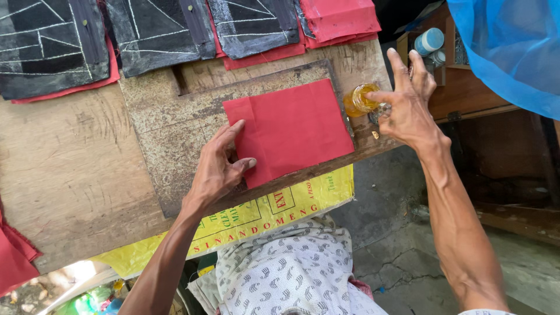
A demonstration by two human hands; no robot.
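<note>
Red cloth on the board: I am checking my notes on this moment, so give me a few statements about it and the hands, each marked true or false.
1. The left hand rests on the left edge of the red cloth. True.
2. The red cloth lies folded into a small ball. False: it lies flat on the worn metal plate.
3. The right hand reaches to a small jar of amber liquid at the bench edge. True.
4. The right hand holds scissors. False: no tool is in it; its fingers are spread by the jar.
5. Dark stitched panels lie along the far side of the bench. True.
</note>
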